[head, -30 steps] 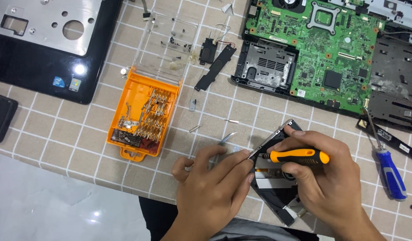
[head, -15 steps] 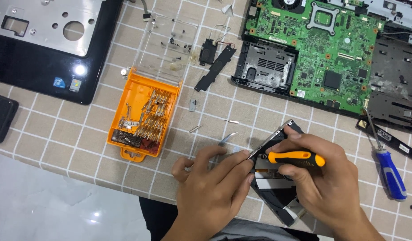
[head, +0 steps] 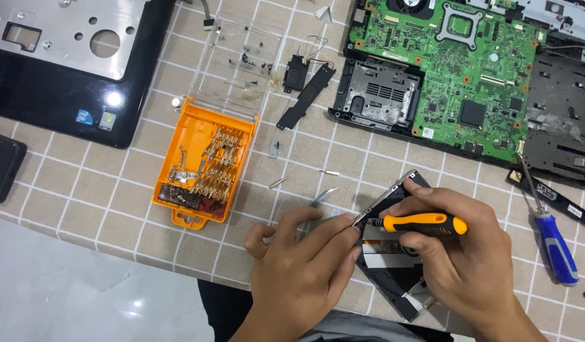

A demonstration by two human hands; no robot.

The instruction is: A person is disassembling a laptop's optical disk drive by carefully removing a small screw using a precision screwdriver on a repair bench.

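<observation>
The flat black-and-silver optical drive (head: pixel 394 266) lies at the surface's near edge, steadied by the left hand (head: pixel 305 272); the right hand (head: pixel 457 259) grips an orange-handled screwdriver (head: pixel 419 223), best kept seated square in the screw.

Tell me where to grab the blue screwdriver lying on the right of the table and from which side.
Take the blue screwdriver by its thick blue handle, coming down from above. It lies flat on the table with its thin metal shaft pointing up-left toward the laptop base, and the handle end is clear on both sides.
</observation>
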